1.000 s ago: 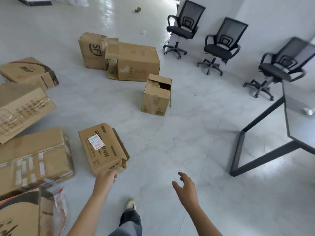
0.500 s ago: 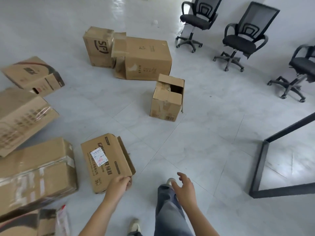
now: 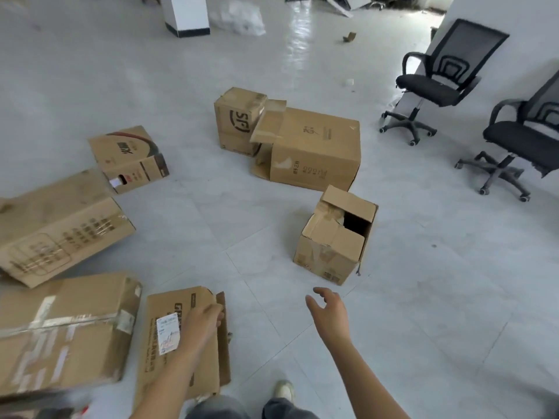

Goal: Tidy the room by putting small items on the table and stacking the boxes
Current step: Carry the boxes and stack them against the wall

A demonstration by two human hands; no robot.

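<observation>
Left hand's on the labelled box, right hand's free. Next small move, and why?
Probably bring the right hand across to the labelled box for a two-handed lift. The left hand grips only its edge beside the loose flap, while the right hangs open over the floor, holding nothing.

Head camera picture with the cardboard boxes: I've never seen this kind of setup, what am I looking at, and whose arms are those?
No machine here: a person wears a wide-angle camera on the head, so you look down along their own arms. Cardboard boxes lie scattered on the tiled floor, one small box with open flaps, and two office chairs stand at the right. The left hand grips the edge of the labelled box by the person's feet. The right hand is open in the air, holding nothing.
</observation>
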